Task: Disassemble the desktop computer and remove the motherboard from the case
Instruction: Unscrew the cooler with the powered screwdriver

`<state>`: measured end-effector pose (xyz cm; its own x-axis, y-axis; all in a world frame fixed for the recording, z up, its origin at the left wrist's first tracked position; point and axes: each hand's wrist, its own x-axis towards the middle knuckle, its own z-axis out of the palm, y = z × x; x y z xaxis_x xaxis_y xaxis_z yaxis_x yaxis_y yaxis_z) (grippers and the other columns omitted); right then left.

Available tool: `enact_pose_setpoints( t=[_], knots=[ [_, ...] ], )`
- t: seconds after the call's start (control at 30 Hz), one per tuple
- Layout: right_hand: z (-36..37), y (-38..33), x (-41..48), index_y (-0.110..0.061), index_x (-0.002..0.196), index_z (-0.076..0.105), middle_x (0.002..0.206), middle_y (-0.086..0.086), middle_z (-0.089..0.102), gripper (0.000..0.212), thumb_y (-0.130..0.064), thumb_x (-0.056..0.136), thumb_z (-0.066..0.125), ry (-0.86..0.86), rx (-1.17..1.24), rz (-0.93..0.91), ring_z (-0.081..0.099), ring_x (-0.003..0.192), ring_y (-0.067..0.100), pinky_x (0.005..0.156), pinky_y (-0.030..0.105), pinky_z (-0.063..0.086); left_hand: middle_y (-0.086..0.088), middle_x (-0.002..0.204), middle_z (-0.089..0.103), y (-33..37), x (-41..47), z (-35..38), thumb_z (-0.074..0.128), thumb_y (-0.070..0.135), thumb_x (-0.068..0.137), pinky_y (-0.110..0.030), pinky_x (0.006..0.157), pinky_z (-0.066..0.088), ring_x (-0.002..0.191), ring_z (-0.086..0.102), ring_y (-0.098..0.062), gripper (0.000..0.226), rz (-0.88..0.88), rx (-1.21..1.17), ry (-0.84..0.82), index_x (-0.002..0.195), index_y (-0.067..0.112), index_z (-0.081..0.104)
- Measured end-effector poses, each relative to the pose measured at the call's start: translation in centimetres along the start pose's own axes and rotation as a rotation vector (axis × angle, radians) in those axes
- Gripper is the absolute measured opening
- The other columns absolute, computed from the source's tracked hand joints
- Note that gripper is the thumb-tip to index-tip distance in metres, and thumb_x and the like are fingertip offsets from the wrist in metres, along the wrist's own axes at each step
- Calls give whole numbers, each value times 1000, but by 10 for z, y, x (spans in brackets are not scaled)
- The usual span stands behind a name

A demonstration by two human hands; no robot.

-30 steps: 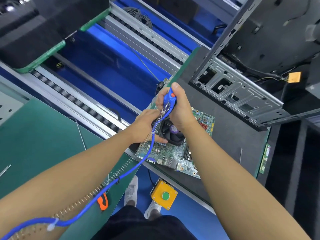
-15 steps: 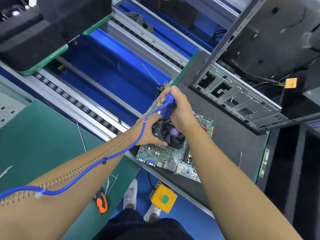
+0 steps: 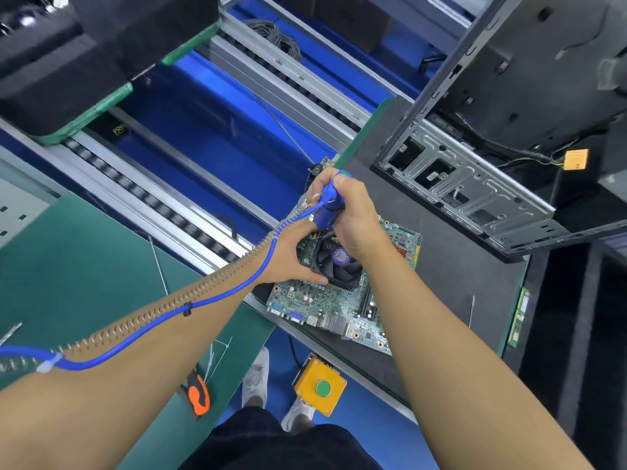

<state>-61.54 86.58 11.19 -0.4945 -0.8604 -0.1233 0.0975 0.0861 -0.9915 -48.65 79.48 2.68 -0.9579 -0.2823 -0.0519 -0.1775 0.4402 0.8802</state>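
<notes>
- Main risk imo: the blue screwdriver (image 3: 327, 212) slips off a screw and gouges the motherboard (image 3: 325, 300). Its tip is hidden under the right hand (image 3: 353, 218) clenched round it.
- The blue cord (image 3: 203, 303) along the left arm could tug it off line.
- Left hand (image 3: 291, 256) grips the edge of the fan cooler (image 3: 336, 262).
- Board looks green and crowded, ports toward the person, flat on the dark mat (image 3: 458, 283) beside the open case (image 3: 475, 184), out of it.

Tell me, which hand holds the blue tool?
The right hand grips the blue screwdriver; the left hand holds the black fan on the motherboard instead.
</notes>
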Motion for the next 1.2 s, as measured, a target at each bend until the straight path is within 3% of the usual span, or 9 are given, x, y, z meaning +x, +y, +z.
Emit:
enact_pose_setpoints(
  t=[0.13, 0.3, 0.53, 0.63, 0.77, 0.87, 1.03, 1.1, 1.2],
  knots=[
    [3, 0, 0, -24, 71, 61, 71, 11, 51, 36, -51, 88, 45, 29, -6, 15, 38, 66, 29, 63, 40, 32, 0, 136, 49, 4, -1, -3, 93, 40, 60, 9, 90, 12, 108, 27, 10, 99, 0, 51, -4, 144, 15, 46],
    [8, -2, -3, -24, 73, 61, 71, 6, 52, 47, -70, 82, 54, 15, -9, 30, 41, 62, 24, 60, 34, 34, 9, 138, 45, 5, 0, -2, 92, 44, 60, 8, 91, 11, 111, 26, 10, 103, -11, 47, -13, 147, 22, 41],
    [5, -4, -8, -16, 74, 57, 74, 15, 48, 34, -46, 86, 47, 20, 67, -15, 39, 68, 27, 63, 37, 33, 12, 134, 44, 2, 1, -1, 92, 46, 59, 1, 93, 18, 113, 27, 8, 101, -50, 29, -16, 145, 24, 43],
    [8, -2, -8, -11, 76, 55, 72, 17, 46, 37, -45, 85, 47, 51, 72, -27, 34, 66, 32, 62, 37, 31, 18, 132, 42, -1, 1, -1, 90, 51, 58, -16, 100, 23, 117, 27, 5, 101, -68, 29, -19, 144, 28, 43],
    [5, 0, -7, -24, 69, 60, 65, 10, 50, 30, -46, 84, 46, 72, 107, -39, 35, 60, 30, 60, 38, 31, 10, 134, 47, -5, 1, 1, 91, 49, 57, 4, 92, 17, 112, 27, 8, 98, -48, 30, -7, 141, 24, 47],
    [9, 0, -8, -22, 69, 60, 66, 26, 41, 31, -46, 84, 45, 60, 48, -44, 29, 60, 38, 57, 39, 29, 10, 136, 47, -3, 2, 1, 92, 46, 58, -3, 94, 21, 112, 27, 7, 98, -63, 13, -19, 142, 25, 46],
    [6, -2, -10, -26, 67, 61, 63, -2, 52, 30, -47, 82, 46, 80, 124, -14, 32, 62, 23, 59, 35, 27, -2, 134, 49, -3, 1, 0, 93, 39, 59, 12, 83, 15, 105, 26, 11, 94, -40, 0, -13, 139, 17, 49],
    [6, -1, -10, -26, 68, 60, 65, -2, 52, 31, -48, 84, 46, 71, 138, -24, 35, 62, 21, 60, 35, 28, -3, 134, 50, -2, 1, 1, 94, 39, 59, 11, 83, 16, 104, 27, 11, 94, -34, -4, -5, 138, 16, 50],
    [11, -1, -11, -25, 68, 61, 67, 14, 39, 32, -48, 85, 48, 88, 156, -14, 30, 61, 21, 60, 40, 18, -1, 132, 53, -1, 1, -1, 94, 41, 57, 10, 84, 18, 103, 31, 9, 95, -24, 2, 17, 138, 15, 51]
  ],
)
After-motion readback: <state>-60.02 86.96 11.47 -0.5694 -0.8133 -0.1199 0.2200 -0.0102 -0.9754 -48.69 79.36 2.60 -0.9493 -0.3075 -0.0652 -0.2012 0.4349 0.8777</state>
